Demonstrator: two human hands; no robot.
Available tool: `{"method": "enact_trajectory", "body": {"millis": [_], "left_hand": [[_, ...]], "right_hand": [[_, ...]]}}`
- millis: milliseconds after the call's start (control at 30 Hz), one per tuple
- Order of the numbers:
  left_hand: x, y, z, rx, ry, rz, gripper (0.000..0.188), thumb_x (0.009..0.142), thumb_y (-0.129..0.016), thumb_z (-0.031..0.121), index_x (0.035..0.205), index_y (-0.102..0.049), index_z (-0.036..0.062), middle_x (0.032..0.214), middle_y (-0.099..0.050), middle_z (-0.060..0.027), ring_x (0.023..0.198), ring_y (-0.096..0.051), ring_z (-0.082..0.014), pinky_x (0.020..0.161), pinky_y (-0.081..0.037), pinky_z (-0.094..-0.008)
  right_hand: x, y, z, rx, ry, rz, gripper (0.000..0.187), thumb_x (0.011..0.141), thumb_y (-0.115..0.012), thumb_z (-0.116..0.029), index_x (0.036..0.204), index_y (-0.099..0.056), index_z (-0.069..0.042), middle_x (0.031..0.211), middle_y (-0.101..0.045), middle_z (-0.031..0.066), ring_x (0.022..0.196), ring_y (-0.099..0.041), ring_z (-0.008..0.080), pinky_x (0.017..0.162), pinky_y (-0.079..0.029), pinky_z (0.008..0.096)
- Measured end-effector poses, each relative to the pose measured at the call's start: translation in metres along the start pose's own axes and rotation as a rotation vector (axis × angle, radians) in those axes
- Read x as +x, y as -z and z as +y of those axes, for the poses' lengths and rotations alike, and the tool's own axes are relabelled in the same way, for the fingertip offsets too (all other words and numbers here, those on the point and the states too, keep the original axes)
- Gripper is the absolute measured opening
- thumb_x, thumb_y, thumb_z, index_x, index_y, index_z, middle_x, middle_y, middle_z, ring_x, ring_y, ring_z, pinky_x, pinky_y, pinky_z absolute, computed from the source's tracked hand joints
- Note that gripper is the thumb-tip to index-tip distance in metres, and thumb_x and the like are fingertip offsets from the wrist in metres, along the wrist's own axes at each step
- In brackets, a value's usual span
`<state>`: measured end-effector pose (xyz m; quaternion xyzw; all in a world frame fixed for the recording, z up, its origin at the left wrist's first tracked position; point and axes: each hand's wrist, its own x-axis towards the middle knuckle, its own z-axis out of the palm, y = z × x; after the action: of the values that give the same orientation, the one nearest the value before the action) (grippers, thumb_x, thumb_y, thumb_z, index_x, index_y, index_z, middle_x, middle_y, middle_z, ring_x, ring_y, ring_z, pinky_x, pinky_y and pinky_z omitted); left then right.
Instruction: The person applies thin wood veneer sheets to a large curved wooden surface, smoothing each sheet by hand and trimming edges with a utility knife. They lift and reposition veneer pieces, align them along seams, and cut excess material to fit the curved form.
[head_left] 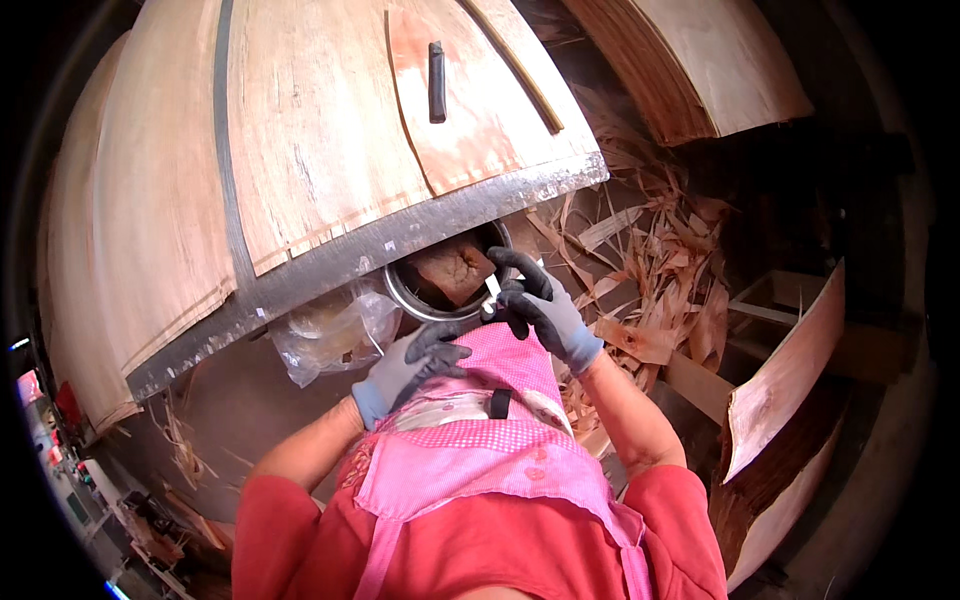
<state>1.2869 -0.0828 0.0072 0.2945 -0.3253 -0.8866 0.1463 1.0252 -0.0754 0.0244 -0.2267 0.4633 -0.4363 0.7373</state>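
Both hands wear grey gloves with black fingers, close together in front of the pink checked apron [500, 365]. My right hand [540, 305] has its fingers bent, and a small white strip [492, 287] shows at their tips; its kind is too small to make out. My left hand [418, 362] lies near the apron with its fingers loosely stretched toward the right and nothing visible in them. Just beyond the hands, partly under the table edge, is a round metal-rimmed pot [403, 298] with a rough brown block [455, 268] in it.
A table covered with wood veneer sheets [310, 120] carries a dark bar [437, 82] and a thin wooden strip [515, 70]. Below its edge is a clear plastic bag [335, 335]. Veneer scraps [670, 250] litter the floor; a curved sheet [785, 375] stands at right.
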Motion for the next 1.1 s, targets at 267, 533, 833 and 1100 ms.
{"method": "enact_trajectory", "body": {"millis": [267, 533, 833, 1100], "left_hand": [[0.031, -0.02, 0.057, 1.215, -0.226, 0.287, 0.04, 0.084, -0.063, 0.006, 0.124, -0.057, 0.0019, 0.101, -0.07, -0.0182, 0.082, -0.071, -0.0269, 0.077, -0.055, -0.0341], [0.023, -0.042, 0.06, 0.771, -0.293, 0.363, 0.008, 0.089, -0.059, -0.003, 0.096, -0.063, -0.003, 0.074, -0.068, -0.0077, 0.064, -0.065, -0.0078, 0.052, -0.049, -0.0249], [0.071, 0.036, 0.015, 1.031, -0.131, 0.886, 0.016, 0.089, -0.067, 0.02, 0.094, -0.065, 0.0042, 0.069, -0.069, -0.0121, 0.062, -0.071, -0.0226, 0.06, -0.053, -0.0365], [0.074, 0.038, 0.012, 1.143, -0.109, 0.994, 0.018, 0.084, -0.069, 0.015, 0.092, -0.069, -0.0006, 0.082, -0.07, -0.0212, 0.074, -0.071, -0.0311, 0.068, -0.054, -0.0397]], "right_hand": [[-0.002, -0.009, -0.005, -0.657, 0.218, -0.183, 0.064, 0.084, -0.058, 0.002, 0.145, -0.042, -0.008, 0.09, -0.069, 0.0168, 0.082, -0.069, 0.0202, 0.08, -0.053, 0.0321], [-0.016, 0.037, -0.042, -1.372, 0.03, -0.184, 0.036, 0.088, -0.062, -0.036, 0.113, -0.069, -0.011, 0.09, -0.07, 0.0175, 0.083, -0.068, 0.0319, 0.075, -0.052, 0.0385], [-0.015, 0.035, -0.048, -1.606, 0.768, 0.681, 0.059, 0.074, -0.073, -0.013, 0.128, -0.053, -0.003, 0.097, -0.061, 0.0171, 0.085, -0.059, 0.035, 0.075, -0.046, 0.0456], [0.025, -0.05, 0.06, -1.506, 0.64, 0.113, 0.083, 0.086, -0.066, -0.033, 0.151, -0.026, 0.0, 0.154, -0.034, 0.0197, 0.145, -0.03, 0.036, 0.116, -0.027, 0.0475]]}}
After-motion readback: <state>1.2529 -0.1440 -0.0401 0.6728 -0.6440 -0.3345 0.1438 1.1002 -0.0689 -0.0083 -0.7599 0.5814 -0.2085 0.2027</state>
